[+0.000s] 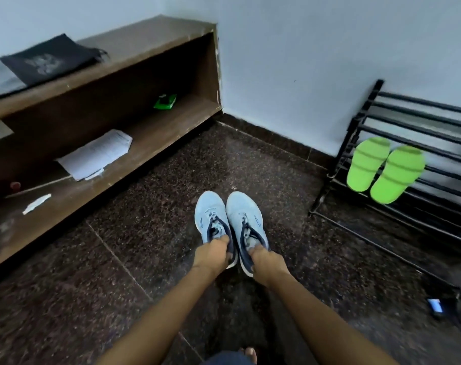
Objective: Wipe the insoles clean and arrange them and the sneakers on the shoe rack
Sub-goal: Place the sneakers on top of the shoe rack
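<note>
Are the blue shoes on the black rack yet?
No, the left hand and right hand grip the blue sneakers, apart from the rack.

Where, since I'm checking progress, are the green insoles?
Head view, right side: the green insoles rest side by side on the black shoe rack.

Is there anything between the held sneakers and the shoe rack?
Nothing visible does. The left hand and right hand grip the light blue sneakers, and only bare dark floor lies between them and the black shoe rack. Two green insoles already lie on one tier.
</note>
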The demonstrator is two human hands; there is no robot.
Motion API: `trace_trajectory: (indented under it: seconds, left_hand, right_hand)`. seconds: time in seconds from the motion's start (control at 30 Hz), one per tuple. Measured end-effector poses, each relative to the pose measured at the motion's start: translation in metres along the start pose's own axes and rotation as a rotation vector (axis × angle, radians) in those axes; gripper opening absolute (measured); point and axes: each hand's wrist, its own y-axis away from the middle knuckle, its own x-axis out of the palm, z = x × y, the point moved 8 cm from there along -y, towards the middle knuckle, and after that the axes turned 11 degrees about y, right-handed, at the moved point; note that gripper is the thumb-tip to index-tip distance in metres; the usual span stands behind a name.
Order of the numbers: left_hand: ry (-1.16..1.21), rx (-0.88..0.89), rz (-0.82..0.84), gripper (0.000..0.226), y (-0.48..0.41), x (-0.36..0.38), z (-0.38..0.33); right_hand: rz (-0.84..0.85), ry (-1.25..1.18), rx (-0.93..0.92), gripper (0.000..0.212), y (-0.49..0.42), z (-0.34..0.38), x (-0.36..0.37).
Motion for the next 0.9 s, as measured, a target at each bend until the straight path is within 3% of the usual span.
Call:
trace_trajectory:
  seconds: [0.13,0.33,0.47,0.63,0.9]
  left_hand:
    - [-0.077,0.131,-0.146,0.020,0.003,-0.073,-0.055]
    - [-0.296,0.357,-0.424,0.037,0.029,-0.189,-0.172]
    - [-0.372,0.485,-0.562,0.040,0.043,-0.236,-0.245]
    - [-0.365,0.565,-0.573,0.044,0.040,-0.250,-0.343]
    - [-0.281,0.617,-0.435,0.044,0.001,-0.196,-0.438]
  right_hand:
    - [-0.193,0.066,0.026,0.039,0.016,-0.022,-0.086]
    - [-0.558,0.114,0.135,0.040,0.079,-0.083,-0.236]
    - [-0.726,0.155,0.250,0.042,0.119,-0.136,-0.298]
    - [-0.777,0.168,0.397,0.043,0.157,-0.210,-0.331]
    - [-0.702,0.072,0.556,0.040,0.170,-0.311,-0.311]
